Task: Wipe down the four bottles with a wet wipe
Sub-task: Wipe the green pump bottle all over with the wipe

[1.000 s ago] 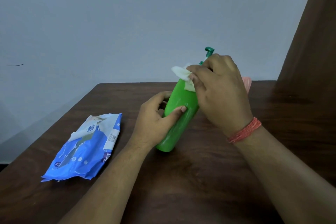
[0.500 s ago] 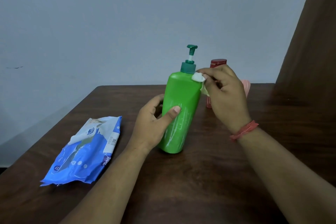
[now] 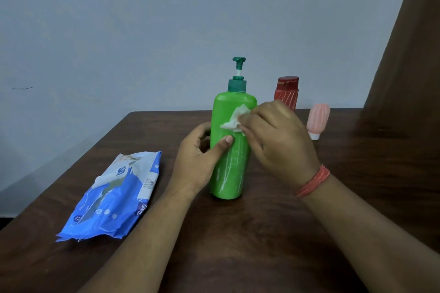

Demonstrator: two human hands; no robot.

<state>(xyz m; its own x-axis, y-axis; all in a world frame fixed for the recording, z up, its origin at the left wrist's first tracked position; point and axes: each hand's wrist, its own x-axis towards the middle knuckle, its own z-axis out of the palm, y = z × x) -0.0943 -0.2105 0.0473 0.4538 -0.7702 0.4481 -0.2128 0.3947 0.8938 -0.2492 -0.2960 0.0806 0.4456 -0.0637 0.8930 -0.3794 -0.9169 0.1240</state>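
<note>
Pump bottle (image 3: 232, 150) mid-tabletop (image 3: 262, 245); wipes pack (image 3: 114, 197) left; two bottles (image 3: 287, 91) (image 3: 317, 120) behind right, seemingly near far edge.

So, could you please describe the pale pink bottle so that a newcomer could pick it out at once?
Start at the dark wooden table and look to its far right corner, past the green pump bottle held in the middle. The pale pink bottle stands there on its white cap, leaning a little. Unlike the taller red bottle to its left, it is small, ribbed and translucent.

Three bottles: green bottle (image 3: 232, 150), red bottle (image 3: 287, 93), pink bottle (image 3: 317, 120); one wipe (image 3: 234, 119); one wipe pack (image 3: 114, 197).
</note>
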